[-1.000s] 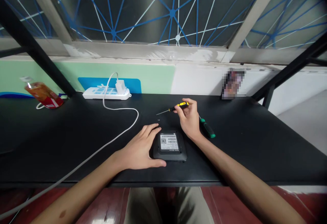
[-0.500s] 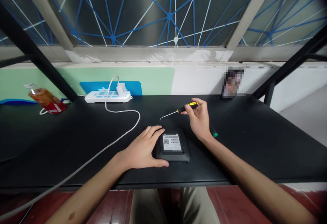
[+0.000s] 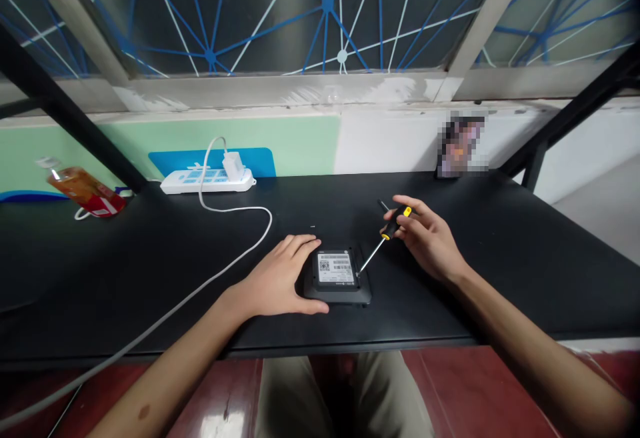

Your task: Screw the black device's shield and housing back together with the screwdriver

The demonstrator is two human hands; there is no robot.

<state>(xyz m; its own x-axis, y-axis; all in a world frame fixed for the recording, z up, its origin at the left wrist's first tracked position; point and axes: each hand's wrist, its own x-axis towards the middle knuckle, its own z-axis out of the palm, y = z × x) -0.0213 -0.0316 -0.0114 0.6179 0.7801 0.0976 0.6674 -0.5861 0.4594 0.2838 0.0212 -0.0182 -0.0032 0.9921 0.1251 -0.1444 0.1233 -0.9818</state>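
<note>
A flat black electronic device [image 3: 337, 295] with a white printed label [image 3: 336, 269] lies on the black table. My left hand [image 3: 283, 278] grips its left side, thumb along the near edge and fingers at the far corner. In my right hand [image 3: 430, 241] is a black-and-yellow screwdriver [image 3: 395, 223], tilted down to the left. Its tip meets the device just right of the label; a small bright spot shows there, too small to make out. One tiny screw [image 3: 313, 227] rests on the table beyond the device.
A dark rod [image 3: 383, 205] pokes out behind my right hand. At the back left, a white power strip [image 3: 207, 181] holds a plugged charger, whose white cable [image 3: 240, 258] runs across the table past my left arm. A tilted drink bottle [image 3: 87, 191] is farther left.
My right hand has swung the screwdriver from beside the screw beyond the device to the device's right side. My left hand keeps its hold. The view has tilted slightly downward.
</note>
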